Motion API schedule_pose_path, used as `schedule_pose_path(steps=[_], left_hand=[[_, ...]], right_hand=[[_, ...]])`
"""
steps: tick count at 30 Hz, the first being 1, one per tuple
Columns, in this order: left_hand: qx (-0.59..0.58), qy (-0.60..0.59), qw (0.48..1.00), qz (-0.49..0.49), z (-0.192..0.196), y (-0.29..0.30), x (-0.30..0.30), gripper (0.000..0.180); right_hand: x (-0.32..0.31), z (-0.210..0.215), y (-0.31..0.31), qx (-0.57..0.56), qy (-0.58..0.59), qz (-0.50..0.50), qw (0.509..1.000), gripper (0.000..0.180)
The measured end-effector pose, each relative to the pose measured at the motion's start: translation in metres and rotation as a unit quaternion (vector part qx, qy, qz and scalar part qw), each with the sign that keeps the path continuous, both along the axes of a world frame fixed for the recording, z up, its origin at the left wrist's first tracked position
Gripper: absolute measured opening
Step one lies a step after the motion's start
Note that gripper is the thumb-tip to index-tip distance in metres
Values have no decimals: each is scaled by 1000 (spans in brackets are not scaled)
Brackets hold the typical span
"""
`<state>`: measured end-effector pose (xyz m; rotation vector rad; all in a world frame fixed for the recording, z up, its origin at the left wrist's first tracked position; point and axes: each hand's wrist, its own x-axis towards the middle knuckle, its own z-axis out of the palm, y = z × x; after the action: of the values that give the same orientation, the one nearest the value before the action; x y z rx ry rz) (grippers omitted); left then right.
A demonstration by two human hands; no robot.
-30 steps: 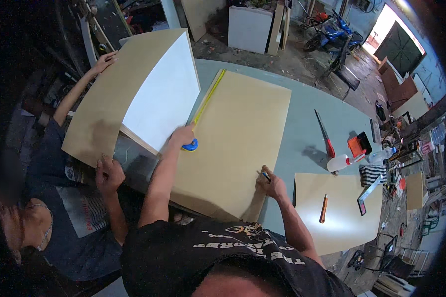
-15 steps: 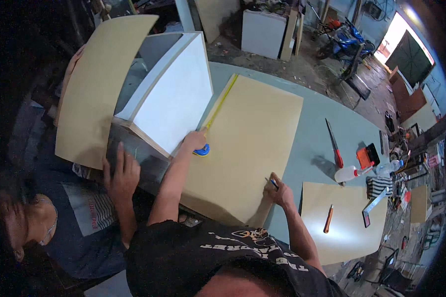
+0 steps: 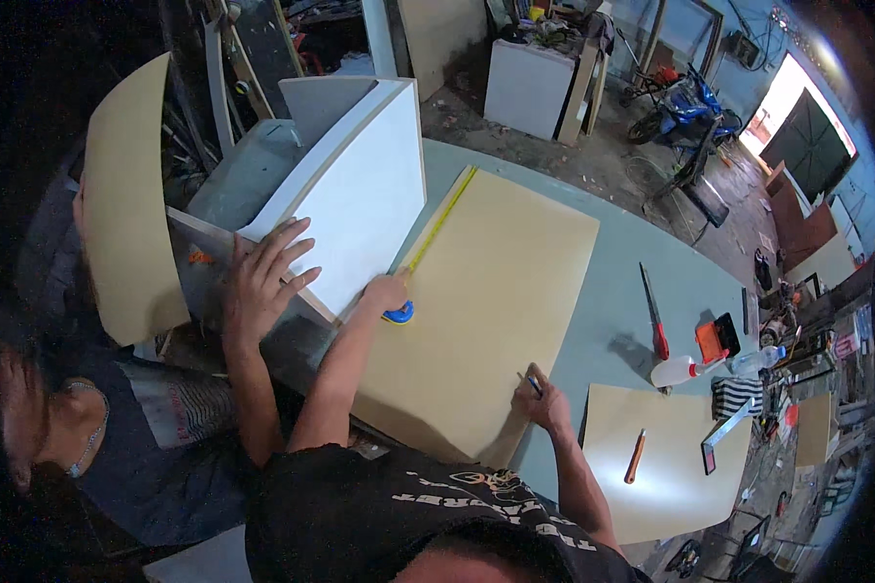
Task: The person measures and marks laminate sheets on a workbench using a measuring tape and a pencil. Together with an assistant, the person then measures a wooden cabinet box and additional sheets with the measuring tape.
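Pressing tape measure (image 3: 400,312) under left hand (image 3: 387,291); right hand (image 3: 546,401) grips pen (image 3: 530,382).

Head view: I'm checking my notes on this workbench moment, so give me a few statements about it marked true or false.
1. The left hand rests at a blue tape measure on the tan board. True.
2. The right hand holds a handsaw. False: it holds a pen; the red-handled saw lies on the table.
3. The yellow tape runs along the board's left edge. True.
4. Another person's hand grips the orange-handled tool. False: it presses on a white panel.
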<state>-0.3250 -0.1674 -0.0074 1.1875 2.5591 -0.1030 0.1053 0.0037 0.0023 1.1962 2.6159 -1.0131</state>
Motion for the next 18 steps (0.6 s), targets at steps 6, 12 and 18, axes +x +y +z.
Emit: schedule_pose_path(steps=[6,12,18], left_hand=[[2,-18,1000,2,20,-1,7,57],[37,5,999,-3,20,1,14,48],[25,-13,1000,-6,19,10,2,45]], right_hand=[[-1,0,-1,-10,25,-6,1000,73],[-1,2,-1,5,7,10,1000,75],[1,-10,3,-29,40,-8,999,71]])
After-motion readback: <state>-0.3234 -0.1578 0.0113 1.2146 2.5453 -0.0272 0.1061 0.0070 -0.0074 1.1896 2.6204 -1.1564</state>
